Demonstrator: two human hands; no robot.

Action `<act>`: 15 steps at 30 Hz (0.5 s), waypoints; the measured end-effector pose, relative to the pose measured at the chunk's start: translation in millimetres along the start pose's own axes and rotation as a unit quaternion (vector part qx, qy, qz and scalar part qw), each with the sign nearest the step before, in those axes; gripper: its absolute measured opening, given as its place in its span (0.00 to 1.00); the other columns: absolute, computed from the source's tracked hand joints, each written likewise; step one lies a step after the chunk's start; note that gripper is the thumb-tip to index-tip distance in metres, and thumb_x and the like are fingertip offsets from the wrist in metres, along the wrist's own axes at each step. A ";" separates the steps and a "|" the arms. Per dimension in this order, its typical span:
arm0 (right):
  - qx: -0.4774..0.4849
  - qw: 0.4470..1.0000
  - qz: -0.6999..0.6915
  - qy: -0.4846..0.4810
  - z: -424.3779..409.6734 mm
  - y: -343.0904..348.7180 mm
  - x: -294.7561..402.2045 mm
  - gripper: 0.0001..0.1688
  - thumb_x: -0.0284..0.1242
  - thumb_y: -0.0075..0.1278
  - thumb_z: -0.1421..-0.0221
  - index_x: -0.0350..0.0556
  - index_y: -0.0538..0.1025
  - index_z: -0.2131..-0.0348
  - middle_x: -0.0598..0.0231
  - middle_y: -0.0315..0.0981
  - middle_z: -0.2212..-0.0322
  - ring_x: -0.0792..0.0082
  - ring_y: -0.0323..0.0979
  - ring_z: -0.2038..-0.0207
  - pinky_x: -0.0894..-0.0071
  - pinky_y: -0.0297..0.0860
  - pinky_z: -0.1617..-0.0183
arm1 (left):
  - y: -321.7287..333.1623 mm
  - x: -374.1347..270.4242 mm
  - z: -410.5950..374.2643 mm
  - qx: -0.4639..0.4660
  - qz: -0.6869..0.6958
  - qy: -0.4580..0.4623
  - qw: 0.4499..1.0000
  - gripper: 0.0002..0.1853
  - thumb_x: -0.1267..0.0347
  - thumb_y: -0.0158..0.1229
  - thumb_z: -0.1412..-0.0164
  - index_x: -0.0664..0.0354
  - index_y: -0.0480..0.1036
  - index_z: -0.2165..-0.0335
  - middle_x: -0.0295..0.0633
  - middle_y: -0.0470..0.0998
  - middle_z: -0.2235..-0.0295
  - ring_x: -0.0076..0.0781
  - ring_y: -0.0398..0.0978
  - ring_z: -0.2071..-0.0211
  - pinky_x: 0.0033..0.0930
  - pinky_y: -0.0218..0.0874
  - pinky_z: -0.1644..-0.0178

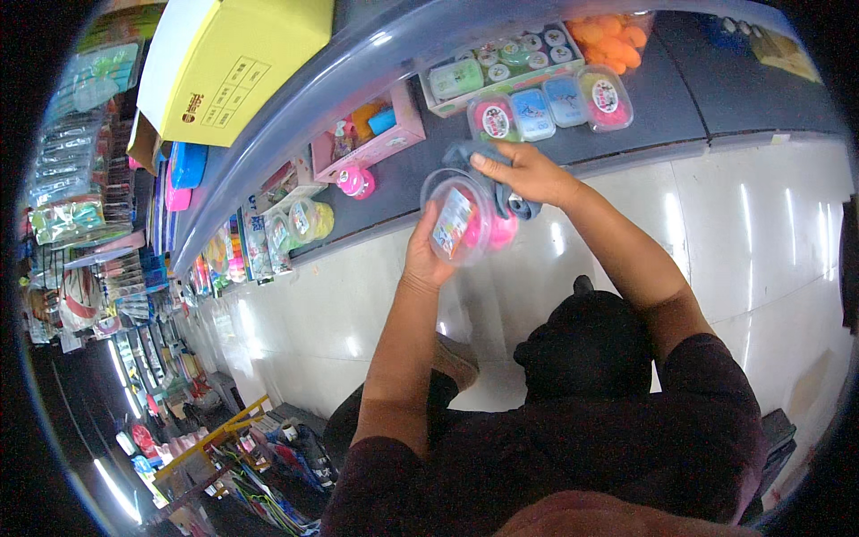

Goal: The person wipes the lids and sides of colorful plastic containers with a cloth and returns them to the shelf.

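Note:
My left hand point(429, 250) grips a round clear plastic tub point(463, 225) by its side; the tub is tilted, bears a colourful label, and shows bright pink contents. My right hand point(527, 173) holds a blue-grey cloth point(493, 161) against the far side of the tub, and part of the cloth hangs down beside it. Whether the tub has a lid on cannot be made out. Just beyond my hands, on the dark shelf, stand a pink tub with a round label point(494, 119), blue-lidded containers point(533, 114) and another pink tub point(609, 101).
Behind the tubs is a tray of small jars point(503, 87), beside a bag of orange balls point(607, 41). A pink box point(368, 151) and a pink jar point(356, 182) stand to the left. A yellow carton point(235, 74) sits higher up. The shelf edge point(644, 156) borders the shiny floor.

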State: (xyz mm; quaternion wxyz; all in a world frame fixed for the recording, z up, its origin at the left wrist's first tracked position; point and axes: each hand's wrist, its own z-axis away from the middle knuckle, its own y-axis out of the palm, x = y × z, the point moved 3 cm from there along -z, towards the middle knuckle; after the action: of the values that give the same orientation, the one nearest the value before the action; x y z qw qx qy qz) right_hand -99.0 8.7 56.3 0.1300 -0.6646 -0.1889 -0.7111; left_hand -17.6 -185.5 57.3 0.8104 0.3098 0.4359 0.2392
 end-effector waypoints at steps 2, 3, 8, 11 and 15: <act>0.047 0.995 0.064 0.055 9.4 -2.9 -18.7 0.38 0.58 0.43 0.38 0.38 0.78 0.59 0.56 0.75 0.72 0.65 0.74 0.64 0.63 0.68 0.59 | 2.9 1.5 -1.6 0.039 -0.064 -0.055 0.996 0.29 0.52 0.49 0.32 0.61 0.65 0.44 0.47 0.73 0.47 0.41 0.72 0.46 0.47 0.63 0.40; 0.040 0.996 0.032 0.074 15.8 -4.2 -25.2 0.38 0.58 0.43 0.38 0.38 0.78 0.59 0.55 0.75 0.72 0.64 0.73 0.65 0.62 0.68 0.59 | 8.8 2.7 -1.4 0.056 -0.096 -0.080 0.991 0.28 0.52 0.49 0.32 0.62 0.65 0.44 0.48 0.73 0.47 0.41 0.72 0.46 0.45 0.64 0.40; 0.004 0.992 -0.010 0.125 50.4 -11.5 -66.2 0.33 0.53 0.42 0.36 0.39 0.79 0.60 0.52 0.77 0.71 0.63 0.74 0.67 0.63 0.69 0.61 | 13.6 7.0 -11.6 -0.045 -0.180 0.003 0.983 0.29 0.50 0.46 0.31 0.63 0.67 0.45 0.46 0.75 0.49 0.40 0.72 0.46 0.46 0.63 0.41; 0.036 0.984 -0.002 0.175 78.5 -7.0 -55.8 0.29 0.48 0.44 0.35 0.41 0.79 0.57 0.58 0.78 0.69 0.68 0.75 0.68 0.68 0.70 0.61 | -10.1 -2.8 -26.4 -0.084 -0.106 0.091 0.987 0.30 0.47 0.45 0.32 0.56 0.67 0.44 0.44 0.73 0.47 0.41 0.71 0.45 0.52 0.63 0.42; 0.080 0.970 0.003 0.228 103.7 0.4 -46.7 0.29 0.49 0.47 0.36 0.41 0.79 0.55 0.61 0.79 0.67 0.72 0.74 0.66 0.71 0.71 0.59 | -21.8 -22.0 -43.2 -0.215 -0.022 0.129 0.968 0.30 0.46 0.42 0.32 0.47 0.60 0.39 0.41 0.62 0.39 0.48 0.60 0.40 0.58 0.54 0.38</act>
State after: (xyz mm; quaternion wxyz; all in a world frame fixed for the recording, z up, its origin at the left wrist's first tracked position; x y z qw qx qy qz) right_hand -2.1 51.1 14.5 0.2245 -0.4734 -0.2083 -0.8259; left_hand -63.0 -202.4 35.6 0.8004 0.0846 0.4814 0.3470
